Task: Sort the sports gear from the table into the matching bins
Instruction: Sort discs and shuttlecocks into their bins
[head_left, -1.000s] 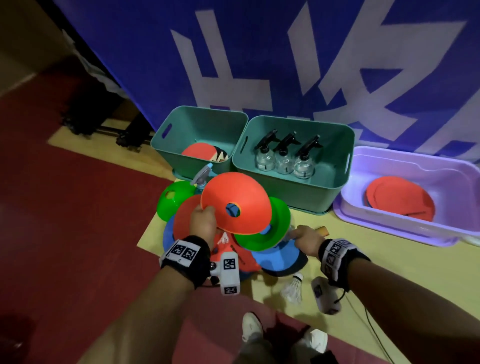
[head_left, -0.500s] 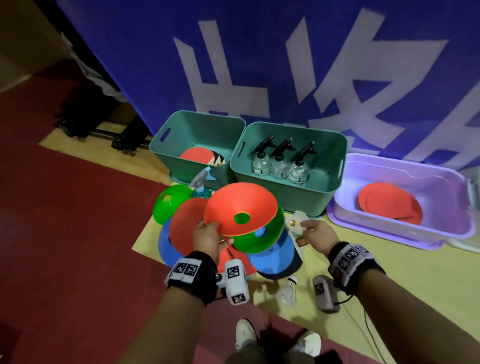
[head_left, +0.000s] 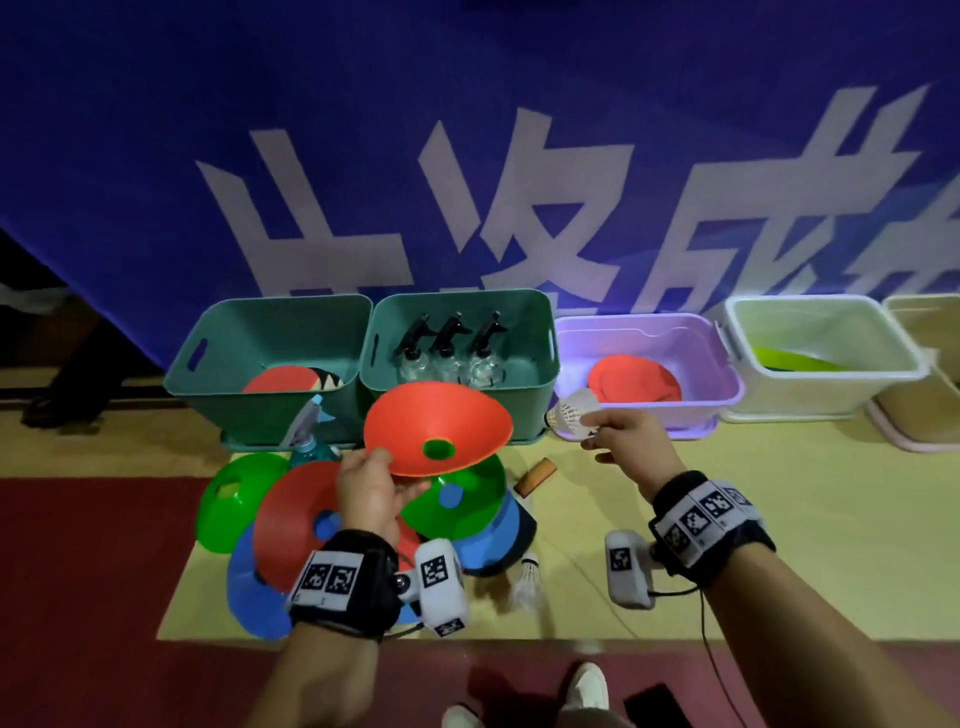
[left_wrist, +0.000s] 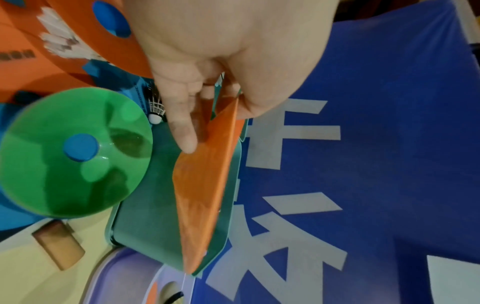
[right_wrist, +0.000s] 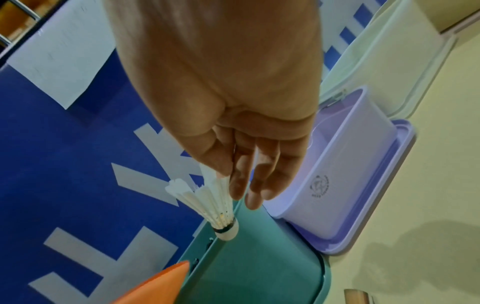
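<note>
My left hand (head_left: 379, 483) pinches the rim of an orange disc cone (head_left: 436, 426) and holds it tilted above the pile, in front of the teal bins; the left wrist view shows the orange disc cone (left_wrist: 205, 185) edge-on between thumb and fingers (left_wrist: 182, 131). My right hand (head_left: 618, 431) pinches the feathers of a white shuttlecock (head_left: 574, 410), cork end down, at the near left corner of the purple bin (head_left: 727, 384). In the right wrist view the white shuttlecock (right_wrist: 213, 205) hangs over a teal bin's rim (right_wrist: 249, 257). Green (head_left: 467, 499), red (head_left: 296, 514) and blue cones lie piled below.
The left teal bin (head_left: 223, 353) holds a red paddle, the right teal bin (head_left: 540, 322) three spray bottles, the purple bin orange cones, a white bin (head_left: 826, 384) something lime green. Another shuttlecock (head_left: 529, 571), a paddle handle (head_left: 535, 475) and a spray bottle (head_left: 311, 431) lie by the pile.
My right hand has lifted the shuttlecock off the mat and carried it right toward the purple bin. The left hand has raised the orange cone and tilted it flatter.
</note>
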